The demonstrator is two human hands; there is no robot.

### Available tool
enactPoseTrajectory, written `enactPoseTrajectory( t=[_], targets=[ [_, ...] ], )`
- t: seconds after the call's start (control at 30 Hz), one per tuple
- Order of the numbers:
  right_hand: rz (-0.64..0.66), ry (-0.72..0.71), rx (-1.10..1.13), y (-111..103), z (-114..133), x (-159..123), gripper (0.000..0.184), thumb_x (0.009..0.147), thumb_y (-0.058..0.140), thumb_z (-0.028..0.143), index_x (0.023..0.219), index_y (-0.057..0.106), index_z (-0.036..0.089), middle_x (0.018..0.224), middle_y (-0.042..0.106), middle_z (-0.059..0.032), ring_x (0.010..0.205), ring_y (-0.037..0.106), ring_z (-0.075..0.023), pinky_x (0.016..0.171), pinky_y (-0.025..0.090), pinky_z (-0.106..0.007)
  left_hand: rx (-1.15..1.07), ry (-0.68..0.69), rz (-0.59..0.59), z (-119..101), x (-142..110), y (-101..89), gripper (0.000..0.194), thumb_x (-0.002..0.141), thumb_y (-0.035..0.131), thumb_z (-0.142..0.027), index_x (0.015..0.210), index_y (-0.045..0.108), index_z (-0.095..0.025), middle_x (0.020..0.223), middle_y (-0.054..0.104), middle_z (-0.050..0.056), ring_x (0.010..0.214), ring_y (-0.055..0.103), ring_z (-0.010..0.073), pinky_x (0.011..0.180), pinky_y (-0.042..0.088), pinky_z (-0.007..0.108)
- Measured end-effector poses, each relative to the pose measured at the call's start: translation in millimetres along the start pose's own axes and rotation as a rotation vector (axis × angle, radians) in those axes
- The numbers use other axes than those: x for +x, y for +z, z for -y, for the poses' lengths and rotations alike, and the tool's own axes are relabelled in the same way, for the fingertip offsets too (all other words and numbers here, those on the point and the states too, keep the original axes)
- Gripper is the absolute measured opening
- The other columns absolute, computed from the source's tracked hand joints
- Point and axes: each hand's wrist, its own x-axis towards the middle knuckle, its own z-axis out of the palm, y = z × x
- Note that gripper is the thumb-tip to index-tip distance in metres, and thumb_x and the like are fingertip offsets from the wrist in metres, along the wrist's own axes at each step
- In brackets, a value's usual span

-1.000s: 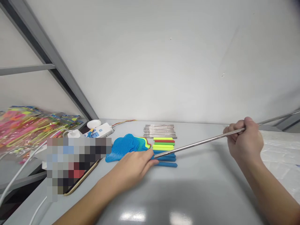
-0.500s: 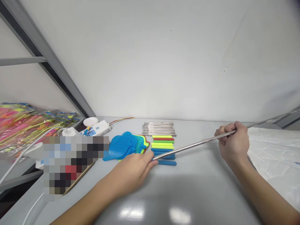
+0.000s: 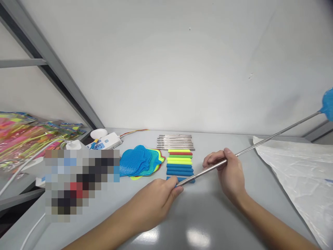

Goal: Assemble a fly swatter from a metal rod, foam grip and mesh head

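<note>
A long thin metal rod slants across the table, with a blue piece at its far right end. My right hand is closed around the rod near its lower part. My left hand pinches the rod's lower end, where a blue foam sleeve lies. Just behind it lies a row of coloured foam sleeves, blue, yellow, green and red. A stack of mesh swatter heads, blue on top, lies left of the sleeves. Several short metal rods lie behind.
A white power strip with cables sits at the back left, beside a heap of packaged colourful items. A clear plastic sheet covers the table's right side. A grey metal frame rises at the left.
My right hand has slid down the rod toward my left hand, and the rod's blue-tipped far end has come into view. My left hand has drawn slightly nearer to me with the rod's end.
</note>
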Motion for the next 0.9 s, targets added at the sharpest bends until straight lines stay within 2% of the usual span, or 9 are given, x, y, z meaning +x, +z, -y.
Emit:
enactPoseTrajectory(
  t=[0.13, 0.2, 0.3, 0.37, 0.5, 0.67, 0.9],
  targets=[
    [0.103, 0.065, -0.025, -7, 5, 8, 0.05, 0.096, 0.036, 0.046, 0.077, 0.072, 0.016, 0.068, 0.068, -0.0078, 0.067, 0.062, -0.0192, 0.065, 0.046, -0.031, -0.052, 0.01, 0.003, 1, 0, -5.7, 0.039, 0.1, 0.024, -0.049, 0.093, 0.051, -0.022, 0.088, 0.058, 0.003, 0.083, 0.053, 0.0218, 0.069, 0.034, 0.03],
    [0.089, 0.083, 0.039, -15, 11, 18, 0.051, 0.095, 0.037, 0.05, 0.088, 0.074, 0.015, 0.071, 0.068, -0.0077, 0.069, 0.062, -0.0184, 0.066, 0.047, -0.03, -0.078, 0.006, 0.009, 3, -1, -9.7, 0.04, 0.1, 0.025, -0.05, 0.092, 0.052, -0.022, 0.09, 0.057, 0.002, 0.087, 0.052, 0.0217, 0.073, 0.035, 0.031],
    [-0.097, 0.072, 0.214, -36, 22, 38, 0.054, 0.093, 0.037, 0.054, 0.087, 0.073, 0.015, 0.067, 0.065, -0.006, 0.068, 0.062, -0.0177, 0.06, 0.046, -0.028, -0.103, -0.018, 0.032, 7, -1, -14.0, 0.04, 0.099, 0.027, -0.05, 0.092, 0.055, -0.022, 0.089, 0.056, 0.001, 0.089, 0.051, 0.0215, 0.077, 0.035, 0.031],
    [-0.223, 0.065, 0.274, -50, 27, 50, 0.048, 0.094, 0.038, 0.048, 0.085, 0.072, 0.015, 0.068, 0.064, -0.0054, 0.068, 0.062, -0.0177, 0.057, 0.046, -0.027, -0.121, -0.03, 0.05, 8, -1, -14.7, 0.039, 0.099, 0.029, -0.05, 0.091, 0.056, -0.022, 0.087, 0.056, 0.001, 0.09, 0.051, 0.0211, 0.078, 0.035, 0.031],
    [-0.327, 0.051, 0.272, -64, 27, 60, 0.041, 0.093, 0.038, 0.035, 0.078, 0.07, 0.014, 0.068, 0.066, -0.0067, 0.068, 0.064, -0.0191, 0.058, 0.048, -0.029, -0.21, -0.038, 0.12, 6, -1, -14.6, 0.041, 0.098, 0.03, -0.051, 0.091, 0.057, -0.022, 0.088, 0.056, 0.0, 0.089, 0.052, 0.0186, 0.079, 0.037, 0.029],
    [-0.329, 0.068, 0.238, -44, 13, 46, 0.036, 0.088, 0.041, 0.031, 0.074, 0.07, 0.014, 0.067, 0.069, -0.0103, 0.068, 0.066, -0.0222, 0.062, 0.05, -0.033, -0.389, -0.056, 0.263, 0, 1, -13.6, 0.043, 0.098, 0.031, -0.052, 0.088, 0.058, -0.021, 0.074, 0.05, -0.003, 0.07, 0.048, 0.0123, 0.066, 0.038, 0.024],
    [-0.065, 0.226, 0.232, -4, -5, 10, 0.044, 0.092, 0.042, 0.041, 0.076, 0.072, 0.014, 0.075, 0.073, -0.014, 0.079, 0.069, -0.0266, 0.073, 0.052, -0.037, -0.713, -0.204, 0.521, 2, 4, 2.1, 0.047, 0.092, 0.033, -0.065, 0.086, 0.046, -0.02, 0.062, 0.04, -0.007, 0.044, 0.035, 0.0071, 0.04, 0.031, 0.02]
  ],
)
